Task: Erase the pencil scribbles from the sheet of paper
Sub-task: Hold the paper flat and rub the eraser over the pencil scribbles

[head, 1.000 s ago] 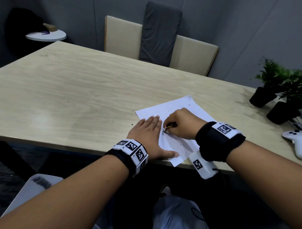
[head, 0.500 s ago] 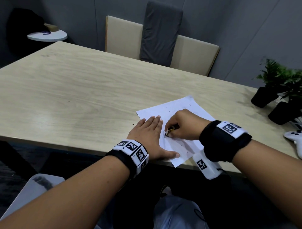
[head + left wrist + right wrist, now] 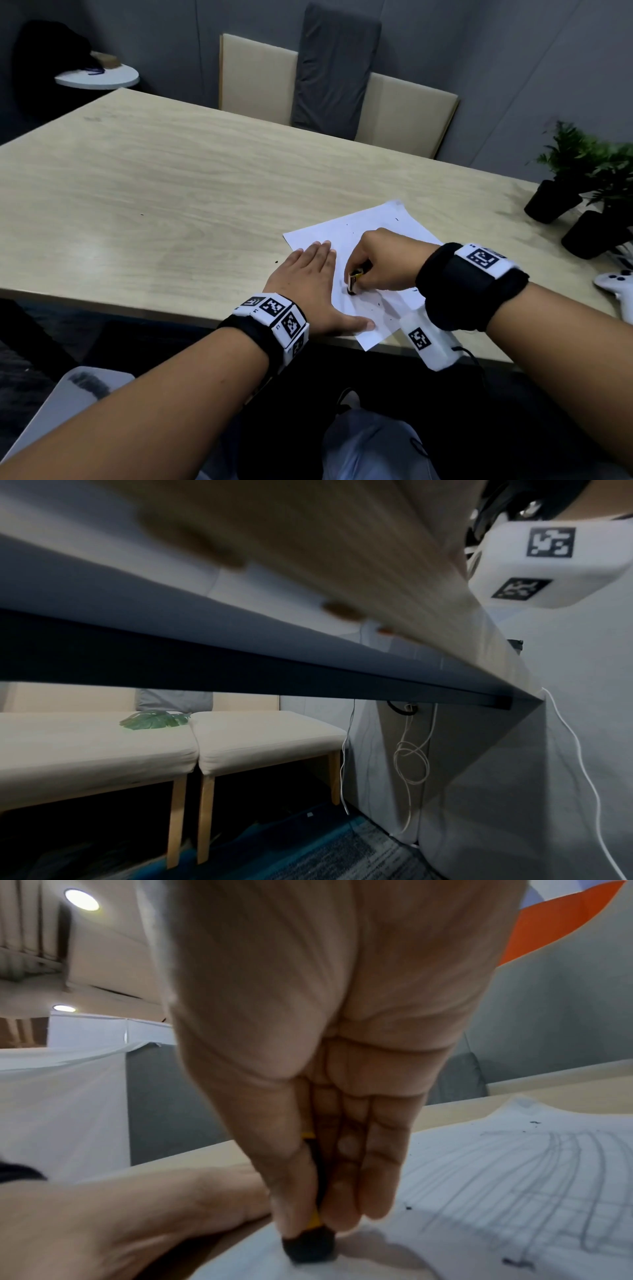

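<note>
We rub the eraser [image 3: 354, 281] on the paper [image 3: 376, 219].
Right hand [image 3: 383, 260] pinches it upright for pressure; left hand [image 3: 310, 284], flat, pins the sheet against sliding.

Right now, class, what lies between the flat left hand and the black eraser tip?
Only bare white sheet of paper between left hand and black eraser tip, seen in the head view.

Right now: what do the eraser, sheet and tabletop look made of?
Eraser: dark matte tip, probably rubber, in a yellow sleeve, likely card or plastic; right hand pinches it.
Sheet: thin white matte paper; its far corner lifts and pencil lines show on it.
Tabletop: pale wood grain with soft sheen, likely laminate or veneer; cannot tell which.
</note>
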A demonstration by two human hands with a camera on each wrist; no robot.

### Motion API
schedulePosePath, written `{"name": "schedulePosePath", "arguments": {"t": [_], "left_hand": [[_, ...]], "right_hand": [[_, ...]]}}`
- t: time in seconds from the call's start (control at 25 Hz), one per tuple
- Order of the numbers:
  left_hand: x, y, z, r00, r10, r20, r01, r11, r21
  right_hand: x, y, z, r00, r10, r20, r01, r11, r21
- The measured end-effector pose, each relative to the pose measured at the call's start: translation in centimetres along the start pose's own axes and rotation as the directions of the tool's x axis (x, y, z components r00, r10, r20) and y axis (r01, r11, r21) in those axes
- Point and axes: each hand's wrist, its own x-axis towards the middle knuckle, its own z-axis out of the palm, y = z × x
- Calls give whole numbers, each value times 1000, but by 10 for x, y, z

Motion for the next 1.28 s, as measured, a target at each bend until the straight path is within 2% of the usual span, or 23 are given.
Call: {"name": "schedulePosePath", "arguments": {"t": [0.12, 0.2, 0.28, 0.44, 0.48, 0.6, 0.64, 0.72, 0.88, 0.92, 1.08, 1.2, 1.28], "left_hand": [[-1, 1, -1, 1000, 0, -2, 0, 1000, 1], [-2, 2, -1, 1000, -2, -1, 2, 1000, 0], [-2, 2, -2, 1000, -3, -3, 3, 1000, 2], [-2, 1, -2, 1000, 2, 5, -2, 1000, -1], [-2, 1, -2, 1000, 2, 4, -2, 1000, 2], [-3, 2, -2, 1000, 4, -3, -4, 1000, 3], [-3, 1, -3, 1000, 5, -1, -5, 1000, 3], [-2, 2, -3, 1000, 8, 1, -8, 1000, 6], [-1, 1, -2, 1000, 7, 5, -7, 1000, 3], [-1, 1, -2, 1000, 9, 3, -9, 1000, 6], [-2, 2, -2, 1000, 6, 2, -6, 1000, 11], [-2, 2, -2, 1000, 4, 0, -4, 1000, 17], [-2, 2, -2, 1000, 5, 4, -5, 1000, 18]], "right_hand": [[12, 6, -4, 984, 21, -178, -13, 999, 48], [20, 6, 0, 974, 19, -226, -8, 999, 49], [19, 5, 4, 980, 12, -198, -8, 1000, 18], [5, 8, -1, 999, 20, -30, -20, 1000, 6], [5, 9, -2, 999, 22, -44, -21, 1000, 17], [19, 9, 0, 975, 32, -221, -17, 998, 69], [23, 7, 1, 969, 34, -245, -17, 997, 69], [22, 6, 4, 975, 31, -221, -19, 998, 54], [4, 7, -1, 1000, 1, -7, -1, 999, 40], [5, 8, -3, 1000, 8, -24, -7, 999, 48], [28, 13, -2, 961, 65, -268, -30, 991, 134], [31, 13, 4, 965, 78, -252, -52, 993, 109], [23, 13, 3, 984, 64, -165, -53, 996, 71]]}}
